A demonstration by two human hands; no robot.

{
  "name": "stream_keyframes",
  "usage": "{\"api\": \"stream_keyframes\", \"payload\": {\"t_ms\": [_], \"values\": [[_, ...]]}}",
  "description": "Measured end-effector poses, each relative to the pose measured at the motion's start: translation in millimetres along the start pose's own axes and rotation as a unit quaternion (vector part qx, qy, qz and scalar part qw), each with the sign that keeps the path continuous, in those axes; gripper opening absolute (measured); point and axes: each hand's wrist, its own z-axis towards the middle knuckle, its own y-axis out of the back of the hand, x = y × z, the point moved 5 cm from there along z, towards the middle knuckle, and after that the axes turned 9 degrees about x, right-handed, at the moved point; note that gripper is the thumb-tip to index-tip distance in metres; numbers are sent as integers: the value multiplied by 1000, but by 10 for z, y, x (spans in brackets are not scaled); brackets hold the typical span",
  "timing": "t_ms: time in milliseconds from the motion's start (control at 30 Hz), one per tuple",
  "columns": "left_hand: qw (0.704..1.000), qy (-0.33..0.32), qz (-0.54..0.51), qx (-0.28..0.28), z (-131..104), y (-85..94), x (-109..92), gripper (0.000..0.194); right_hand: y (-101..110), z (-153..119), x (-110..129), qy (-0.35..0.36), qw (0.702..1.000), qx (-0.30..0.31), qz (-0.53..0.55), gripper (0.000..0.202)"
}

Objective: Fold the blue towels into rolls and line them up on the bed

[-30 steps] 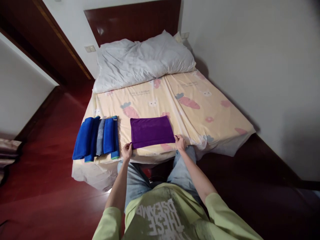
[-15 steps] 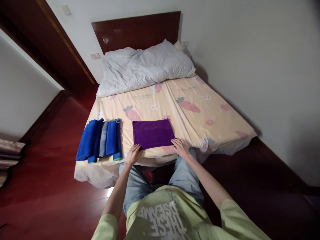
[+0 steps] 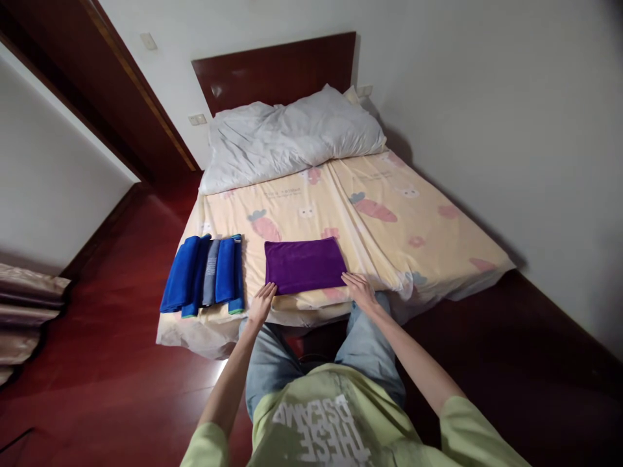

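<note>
A purple cloth (image 3: 305,264), folded into a flat rectangle, lies near the foot edge of the bed. My left hand (image 3: 263,303) touches its near left corner, fingers stretched out on the fabric. At the near right corner, the fingertips of my right hand (image 3: 360,290) rest on the cloth's edge, also stretched out. Whether either thumb is under the cloth cannot be made out. To the left is a row of folded cloths: several blue ones (image 3: 181,275) with a grey one (image 3: 210,272) among them.
The bed (image 3: 438,240) has a yellow sheet with carrot prints. A white pillow or quilt (image 3: 292,133) is heaped against the dark wooden headboard (image 3: 277,71). Walls stand behind and to the right, a door (image 3: 97,71) at the back left, and a curtain (image 3: 29,311) at the left.
The view has shifted slightly, so everything sits a little further right and mostly lower. Both hands stay at the purple cloth's near corners, and the cloth keeps its shape.
</note>
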Motion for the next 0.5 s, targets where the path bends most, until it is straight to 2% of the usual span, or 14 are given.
{"api": "stream_keyframes", "payload": {"t_ms": [133,333,500], "values": [[999,-13,-47,26,-250,-90,-38,59,-95,-250,50,0,999,27,22,59],[976,88,-197,-30,-289,-133,25,61,-143,-298,27,-29,998,4,64,57],[941,157,-294,-64,-306,-58,118,47,-55,-232,-118,-70,985,-28,157,53]]}}
